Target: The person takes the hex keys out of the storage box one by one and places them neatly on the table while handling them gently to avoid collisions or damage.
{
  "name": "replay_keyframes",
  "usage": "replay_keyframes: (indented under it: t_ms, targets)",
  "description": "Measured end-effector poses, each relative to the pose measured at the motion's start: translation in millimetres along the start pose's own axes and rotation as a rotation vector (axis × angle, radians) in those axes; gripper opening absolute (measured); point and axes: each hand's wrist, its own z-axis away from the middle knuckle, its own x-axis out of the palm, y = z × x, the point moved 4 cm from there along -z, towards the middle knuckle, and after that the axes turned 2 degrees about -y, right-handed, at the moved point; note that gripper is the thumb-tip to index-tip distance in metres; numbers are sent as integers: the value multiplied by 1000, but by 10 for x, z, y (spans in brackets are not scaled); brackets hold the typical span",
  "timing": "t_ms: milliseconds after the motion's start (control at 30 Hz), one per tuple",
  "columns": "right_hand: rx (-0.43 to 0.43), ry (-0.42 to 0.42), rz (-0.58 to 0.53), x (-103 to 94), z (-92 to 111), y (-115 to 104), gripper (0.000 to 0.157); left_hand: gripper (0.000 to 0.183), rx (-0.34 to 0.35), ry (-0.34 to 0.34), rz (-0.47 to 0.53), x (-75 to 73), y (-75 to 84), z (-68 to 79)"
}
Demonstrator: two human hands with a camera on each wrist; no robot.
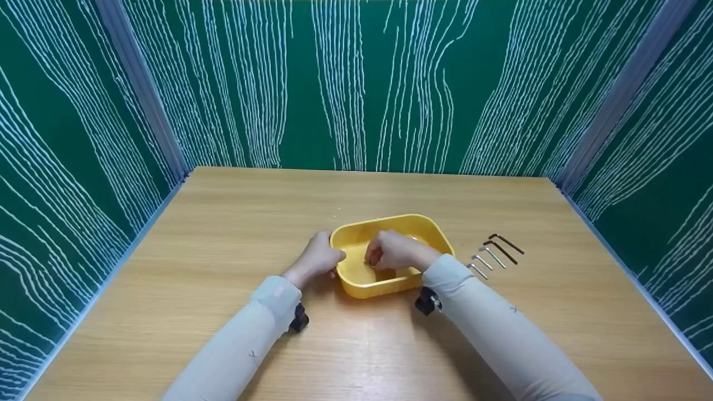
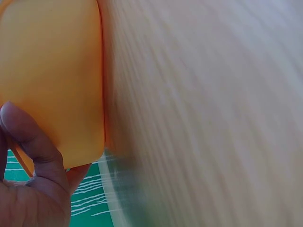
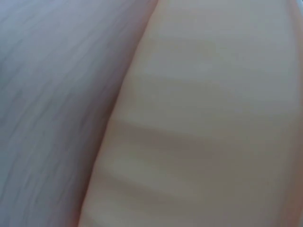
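Note:
A yellow plastic bin [image 1: 350,252] stands on the table, slightly turned. My left hand [image 1: 319,255] grips its left end, thumb over the rim and fingers down the outside. In the left wrist view the thumb [image 2: 35,142] lies against the bin's wall [image 2: 57,71]. My right hand [image 1: 398,250] reaches down inside the bin with its fingers curled near the floor. I cannot tell whether the fingertips hold anything. Something small and shiny [image 1: 415,238] shows behind that hand. The right wrist view has only the bin's ribbed outer wall [image 3: 203,109], blurred.
Right of the bin, in a slanted row on the wooden table [image 1: 250,200], lie two black hex keys [image 1: 509,245] and three silver L-shaped screw hooks [image 1: 493,257]. Green walls [image 1: 301,111] with white wavy lines enclose the table's back and sides.

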Motion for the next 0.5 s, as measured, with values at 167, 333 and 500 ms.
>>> replay_keyframes:
  t_ms: [167, 333, 500]
  targets:
    - [4, 27, 17, -6, -5, -22, 25, 44, -4, 6, 0, -4, -8, -4]
    - [-13, 50, 49, 1, -17, -41, 30, 47, -9, 3, -2, 1, -11, -4]
    - [-23, 53, 56, -2, -19, -3, 23, 46, 0, 1, -11, -8, -2, -6]
